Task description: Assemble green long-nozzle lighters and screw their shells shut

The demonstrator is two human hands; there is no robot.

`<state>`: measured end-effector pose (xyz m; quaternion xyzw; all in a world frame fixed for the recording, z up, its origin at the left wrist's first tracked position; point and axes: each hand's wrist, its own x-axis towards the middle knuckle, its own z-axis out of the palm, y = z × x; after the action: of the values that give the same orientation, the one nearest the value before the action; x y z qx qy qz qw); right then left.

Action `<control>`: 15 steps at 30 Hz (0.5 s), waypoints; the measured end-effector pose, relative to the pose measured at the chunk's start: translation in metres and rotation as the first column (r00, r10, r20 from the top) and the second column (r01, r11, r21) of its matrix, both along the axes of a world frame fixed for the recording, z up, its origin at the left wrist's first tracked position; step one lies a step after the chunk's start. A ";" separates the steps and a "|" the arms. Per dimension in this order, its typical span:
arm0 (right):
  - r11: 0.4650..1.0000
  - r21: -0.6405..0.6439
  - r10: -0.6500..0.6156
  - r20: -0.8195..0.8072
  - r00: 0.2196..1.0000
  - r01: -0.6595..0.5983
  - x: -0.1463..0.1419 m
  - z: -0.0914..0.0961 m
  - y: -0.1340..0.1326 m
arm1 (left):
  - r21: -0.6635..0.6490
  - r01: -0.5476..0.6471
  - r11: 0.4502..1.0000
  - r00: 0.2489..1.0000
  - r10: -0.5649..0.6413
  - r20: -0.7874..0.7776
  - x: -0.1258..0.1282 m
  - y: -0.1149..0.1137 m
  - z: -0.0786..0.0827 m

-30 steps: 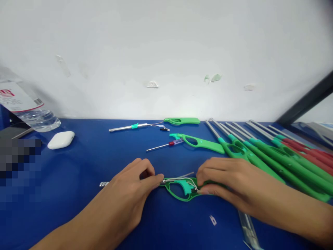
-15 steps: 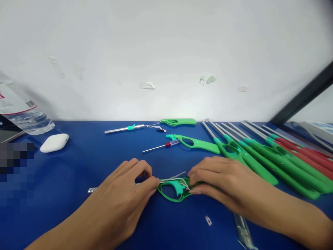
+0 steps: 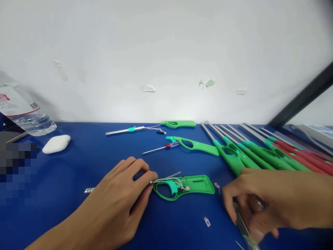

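My left hand [image 3: 122, 198] pinches the metal tube of a gas lighter at the front of its opened green handle half [image 3: 199, 184]. Inside that shell lie a turquoise trigger [image 3: 172, 186], white wires [image 3: 179, 179] and a small white-ended connector. The tube's slotted metal tip [image 3: 89, 190] sticks out beyond my left wrist. At the lower right, my right hand [image 3: 262, 201] has its thumb and fingers around a clear plastic piece [image 3: 241, 224], partly hidden and blurred. Small white clips [image 3: 206, 222] lie on the blue table between the shell and my right hand.
Behind the shell lie a screwdriver [image 3: 156, 150], a green handle half [image 3: 204, 147], another green handle [image 3: 182, 123] and a loose lighter tube [image 3: 119, 131]. Several assembled green [image 3: 260, 152] and red lighters crowd the right. A white earbud case [image 3: 56, 144] and water bottle [image 3: 36, 123] stand left.
My right hand has let go of the green handle half and moved right and down to the clear plastic piece. The shell's rear end now shows. My left hand keeps its pinch.
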<state>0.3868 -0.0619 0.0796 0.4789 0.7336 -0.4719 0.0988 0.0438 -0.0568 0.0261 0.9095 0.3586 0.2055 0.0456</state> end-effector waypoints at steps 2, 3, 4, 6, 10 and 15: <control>0.999 0.023 0.036 -0.014 0.999 -0.036 -0.004 0.000 0.001 | 0.012 0.002 1.000 1.000 -0.002 0.019 0.000 -0.001 -0.001; 0.998 0.039 0.044 -0.017 0.999 -0.043 -0.006 0.000 0.001 | 0.015 0.006 1.000 0.999 -0.006 0.033 0.001 -0.003 -0.001; 0.998 0.047 0.052 -0.022 0.998 -0.051 -0.007 0.001 0.000 | 0.020 0.014 1.000 0.998 -0.015 0.053 0.002 -0.004 -0.002; 0.994 0.090 0.056 -0.021 0.998 -0.054 -0.009 0.002 0.000 | 0.035 0.041 0.999 0.993 -0.045 0.108 0.004 -0.007 -0.002; 0.981 0.179 0.079 -0.009 0.997 -0.076 -0.007 0.000 0.003 | 0.133 0.102 0.986 0.964 -0.131 0.232 0.013 -0.013 -0.005; 0.953 0.296 0.063 0.009 0.998 -0.063 -0.003 -0.003 0.010 | 0.262 0.100 0.960 0.975 -0.147 0.166 0.025 -0.024 -0.006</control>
<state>0.3838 -0.0520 0.0766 0.4647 0.8108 -0.3536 0.0410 0.0685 -0.0803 0.0203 0.9057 0.2663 0.3290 -0.0247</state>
